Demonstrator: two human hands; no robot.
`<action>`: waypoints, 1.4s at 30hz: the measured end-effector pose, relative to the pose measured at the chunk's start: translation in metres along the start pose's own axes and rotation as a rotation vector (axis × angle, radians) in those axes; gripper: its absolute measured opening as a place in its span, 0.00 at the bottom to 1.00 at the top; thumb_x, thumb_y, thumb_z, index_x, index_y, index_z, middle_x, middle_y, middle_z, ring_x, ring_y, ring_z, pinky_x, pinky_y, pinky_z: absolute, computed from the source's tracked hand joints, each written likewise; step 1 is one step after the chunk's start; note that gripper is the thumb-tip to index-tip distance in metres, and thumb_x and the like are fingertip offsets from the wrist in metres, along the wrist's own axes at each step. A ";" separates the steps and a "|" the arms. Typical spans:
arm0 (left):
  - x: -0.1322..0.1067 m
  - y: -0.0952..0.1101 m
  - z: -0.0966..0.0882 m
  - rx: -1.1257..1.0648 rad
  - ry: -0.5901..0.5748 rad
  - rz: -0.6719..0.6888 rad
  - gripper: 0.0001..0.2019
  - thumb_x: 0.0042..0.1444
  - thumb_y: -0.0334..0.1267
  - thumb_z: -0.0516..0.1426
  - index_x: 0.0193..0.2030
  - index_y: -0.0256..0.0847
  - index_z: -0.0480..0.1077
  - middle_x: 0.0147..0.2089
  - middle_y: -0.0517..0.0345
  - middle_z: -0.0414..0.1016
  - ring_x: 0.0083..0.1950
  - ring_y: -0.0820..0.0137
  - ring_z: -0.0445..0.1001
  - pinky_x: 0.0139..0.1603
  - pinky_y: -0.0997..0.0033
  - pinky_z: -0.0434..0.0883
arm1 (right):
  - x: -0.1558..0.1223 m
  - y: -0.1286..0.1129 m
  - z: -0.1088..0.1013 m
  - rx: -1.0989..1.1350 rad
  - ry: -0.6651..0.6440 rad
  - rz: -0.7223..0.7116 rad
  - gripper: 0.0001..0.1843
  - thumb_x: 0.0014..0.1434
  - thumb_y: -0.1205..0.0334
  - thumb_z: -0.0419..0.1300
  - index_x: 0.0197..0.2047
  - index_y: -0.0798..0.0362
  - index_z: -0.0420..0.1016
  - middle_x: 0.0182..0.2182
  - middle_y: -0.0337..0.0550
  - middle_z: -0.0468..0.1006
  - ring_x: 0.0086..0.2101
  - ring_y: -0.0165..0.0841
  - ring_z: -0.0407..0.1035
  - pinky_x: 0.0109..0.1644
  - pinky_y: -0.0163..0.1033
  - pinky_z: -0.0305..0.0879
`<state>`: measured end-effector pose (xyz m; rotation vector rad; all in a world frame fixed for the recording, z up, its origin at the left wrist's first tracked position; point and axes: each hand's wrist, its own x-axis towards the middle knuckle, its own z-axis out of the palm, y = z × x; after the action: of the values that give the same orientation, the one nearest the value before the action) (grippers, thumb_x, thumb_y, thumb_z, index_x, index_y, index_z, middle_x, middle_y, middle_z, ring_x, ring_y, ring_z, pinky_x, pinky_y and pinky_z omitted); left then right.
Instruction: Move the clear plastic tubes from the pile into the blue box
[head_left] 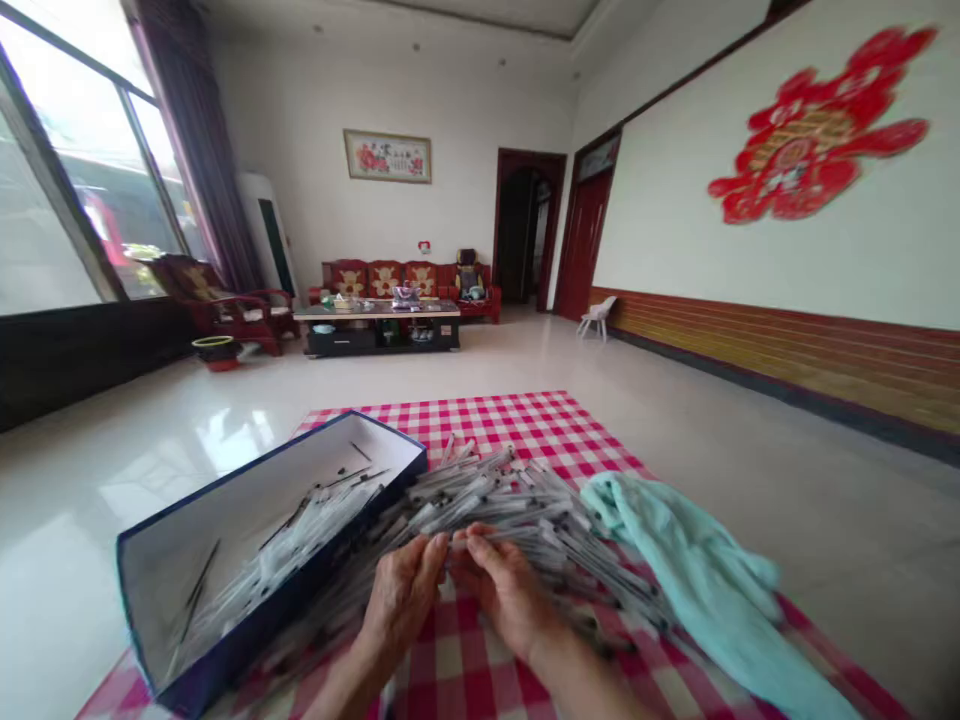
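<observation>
At lower centre, what lies between the left hand [403, 588] and right hand [511, 590] is too blurred to tell.

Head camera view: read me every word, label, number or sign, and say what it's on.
Nothing can be read for certain.
Framed picture on the far wall: marks like writing, too small and blurred.
Red wall decoration: any lettering too blurred.
Small red piece above the sofa: too small.
Thin tubes: no legible print.

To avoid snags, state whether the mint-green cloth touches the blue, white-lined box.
Apart: head view shows translucent slim tubes between cloth and box.
</observation>
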<state>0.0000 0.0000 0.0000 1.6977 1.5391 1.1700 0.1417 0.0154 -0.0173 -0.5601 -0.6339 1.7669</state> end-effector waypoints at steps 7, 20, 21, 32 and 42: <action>0.003 -0.013 0.002 -0.348 -0.027 0.067 0.13 0.55 0.46 0.56 0.39 0.38 0.72 0.25 0.60 0.73 0.26 0.72 0.70 0.27 0.76 0.67 | 0.003 0.003 0.004 0.050 -0.060 -0.064 0.10 0.49 0.63 0.68 0.35 0.54 0.74 0.31 0.41 0.81 0.32 0.33 0.75 0.40 0.41 0.70; -0.004 -0.012 0.010 -0.324 0.016 -0.015 0.17 0.59 0.50 0.52 0.30 0.38 0.71 0.20 0.62 0.69 0.22 0.75 0.66 0.23 0.78 0.64 | -0.004 -0.001 0.002 0.053 0.007 -0.047 0.09 0.48 0.66 0.69 0.34 0.54 0.76 0.33 0.40 0.81 0.33 0.31 0.74 0.41 0.39 0.69; -0.005 -0.011 0.010 -0.342 0.009 -0.007 0.16 0.59 0.49 0.53 0.34 0.38 0.72 0.22 0.61 0.71 0.24 0.74 0.68 0.24 0.77 0.65 | -0.004 -0.001 0.001 0.048 0.008 -0.046 0.09 0.48 0.66 0.69 0.35 0.54 0.76 0.34 0.40 0.81 0.33 0.31 0.74 0.42 0.39 0.69; -0.004 -0.017 0.013 -0.243 0.032 -0.014 0.19 0.59 0.50 0.52 0.23 0.39 0.69 0.18 0.62 0.67 0.20 0.75 0.65 0.22 0.78 0.62 | -0.007 -0.003 0.001 0.018 0.016 -0.031 0.11 0.47 0.65 0.70 0.35 0.53 0.76 0.34 0.40 0.81 0.35 0.32 0.75 0.41 0.38 0.69; -0.004 -0.009 -0.002 -0.337 0.167 -0.041 0.16 0.56 0.50 0.55 0.29 0.38 0.70 0.21 0.63 0.69 0.23 0.74 0.67 0.24 0.77 0.65 | -0.008 -0.002 0.003 0.016 0.041 -0.020 0.11 0.48 0.64 0.70 0.36 0.54 0.75 0.36 0.40 0.81 0.34 0.32 0.75 0.39 0.38 0.71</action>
<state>-0.0058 -0.0027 -0.0082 1.3701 1.3707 1.4862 0.1438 0.0076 -0.0136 -0.5759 -0.5940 1.7365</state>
